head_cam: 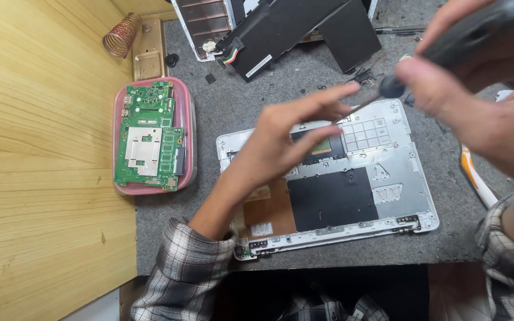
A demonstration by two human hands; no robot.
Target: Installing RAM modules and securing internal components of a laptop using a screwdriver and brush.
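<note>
Felt mat (245, 101), grey, covers the bench I see, with pale wood panelling (43, 178) at left. Centre lies the opened white laptop shell (388, 190), black pad inside. Far sits a black battery pack (292, 27). Left, a pink tray (188, 128) holds the green motherboard (149, 135). My right hand (483, 101) grips a black screwdriver (447, 50); my left hand (287, 134) pinches narrowly at its tip.

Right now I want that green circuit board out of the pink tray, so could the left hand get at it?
Probably yes. The left hand hovers over the opened laptop shell, holding nothing, and the green circuit board lies uncovered on top of the pink tray, with only bare grey mat between.
</note>
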